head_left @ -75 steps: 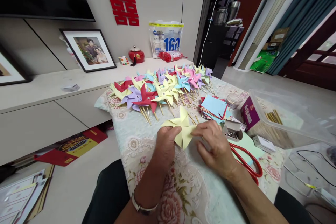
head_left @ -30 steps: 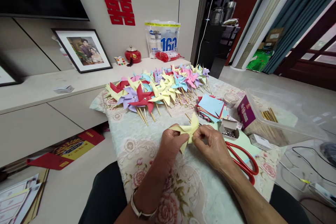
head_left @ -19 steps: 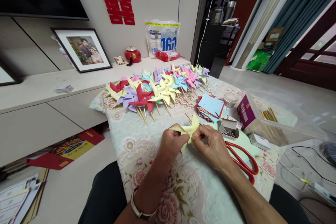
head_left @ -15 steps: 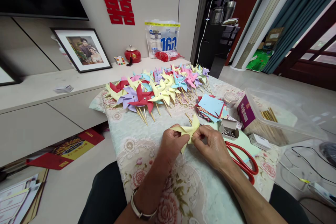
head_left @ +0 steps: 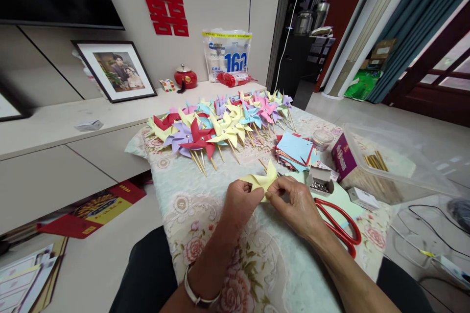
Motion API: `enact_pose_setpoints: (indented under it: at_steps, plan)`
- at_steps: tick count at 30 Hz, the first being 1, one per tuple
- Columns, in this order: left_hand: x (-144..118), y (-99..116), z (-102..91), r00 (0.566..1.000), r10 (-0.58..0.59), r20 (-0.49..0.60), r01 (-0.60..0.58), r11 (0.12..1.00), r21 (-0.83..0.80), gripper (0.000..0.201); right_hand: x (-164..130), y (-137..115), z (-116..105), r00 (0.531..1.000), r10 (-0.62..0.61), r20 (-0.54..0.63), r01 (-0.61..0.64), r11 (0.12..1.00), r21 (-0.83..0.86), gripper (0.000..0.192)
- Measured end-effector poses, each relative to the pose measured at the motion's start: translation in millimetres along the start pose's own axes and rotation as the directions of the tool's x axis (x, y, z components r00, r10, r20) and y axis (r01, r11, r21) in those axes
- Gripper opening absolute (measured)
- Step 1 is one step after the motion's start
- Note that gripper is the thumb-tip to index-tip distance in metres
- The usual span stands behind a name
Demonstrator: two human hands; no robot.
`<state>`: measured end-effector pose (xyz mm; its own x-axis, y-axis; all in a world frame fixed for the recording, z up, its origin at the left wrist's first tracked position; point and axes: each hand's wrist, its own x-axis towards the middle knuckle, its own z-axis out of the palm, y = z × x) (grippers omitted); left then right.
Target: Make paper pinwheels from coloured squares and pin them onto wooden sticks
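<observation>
A pale yellow paper pinwheel (head_left: 265,179) is held just above the floral tablecloth (head_left: 257,264), pinched from both sides. My left hand (head_left: 239,203) grips its left folds; my right hand (head_left: 293,203) pinches its centre from the right. Most of the pinwheel's lower half is hidden behind my fingers. A small open box of pins (head_left: 320,181) sits just right of my right hand, and red scissors (head_left: 340,227) lie beside my right wrist.
Several finished pinwheels on sticks (head_left: 220,122) lie across the far table. A stack of cut paper squares (head_left: 295,149), a small round tub (head_left: 322,138), a purple box (head_left: 341,156) and a clear bin of sticks (head_left: 396,166) stand at the right.
The yellow pinwheel went from spread open to folded in at its centre, and both hands closed in tight on it. Over the last second the hands barely moved.
</observation>
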<state>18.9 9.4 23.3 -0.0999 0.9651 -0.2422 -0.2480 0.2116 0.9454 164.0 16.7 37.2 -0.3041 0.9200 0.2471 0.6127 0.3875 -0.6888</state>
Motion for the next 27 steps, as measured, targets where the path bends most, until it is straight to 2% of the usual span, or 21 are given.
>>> enact_pose_setpoints:
  at_steps: [4,6,8,11,14,16,18,20,23,27]
  plan:
    - [1.4,-1.1,-2.8,0.999,-0.016,-0.046,0.015,0.999,-0.036,0.010,3.8,0.7,-21.8,0.998,0.008,-0.064,-0.002,0.996,0.090,0.018]
    - [1.8,-1.4,-3.6,0.997,-0.017,-0.073,0.011,0.997,-0.078,0.016,4.7,8.0,-41.7,0.985,0.061,-0.160,-0.035,0.986,0.163,0.019]
    - [2.6,-2.0,-3.8,0.996,-0.015,-0.092,0.004,0.993,-0.122,0.019,4.0,19.6,-63.2,0.953,0.153,-0.262,-0.096,0.971,0.219,0.022]
    - [4.7,-3.6,-3.8,0.995,-0.011,-0.103,-0.007,0.985,-0.173,0.020,0.6,37.4,-89.2,0.919,0.236,-0.316,-0.204,0.970,0.132,0.023]
    - [7.2,-5.8,-3.7,0.994,0.001,-0.105,-0.023,0.977,-0.211,0.021,-1.6,44.8,-100.0,0.948,0.241,-0.206,-0.277,0.946,-0.167,0.020]
    - [8.5,-7.2,-3.3,0.995,0.010,-0.103,-0.034,0.972,-0.232,0.021,-1.2,43.2,-99.2,0.955,0.275,-0.107,-0.295,0.865,-0.406,0.020]
    - [9.4,-8.4,-2.9,0.995,0.017,-0.097,-0.041,0.967,-0.250,0.022,0.3,39.3,-95.2,0.946,0.319,-0.049,-0.289,0.769,-0.569,0.023]
    - [10.2,-9.0,-2.8,0.995,0.024,-0.092,-0.047,0.963,-0.264,0.023,2.1,35.9,-90.8,0.936,0.350,-0.018,-0.282,0.720,-0.634,0.023]
    - [12.0,-8.3,-4.3,0.997,0.017,-0.081,-0.039,0.960,-0.277,0.022,4.0,34.2,-86.6,0.929,0.371,0.011,-0.276,0.711,-0.647,0.021]
    - [16.6,-3.8,-8.0,0.998,-0.041,-0.046,0.027,0.962,-0.271,0.018,5.5,35.0,-83.9,0.920,0.390,0.030,-0.267,0.683,-0.679,0.020]
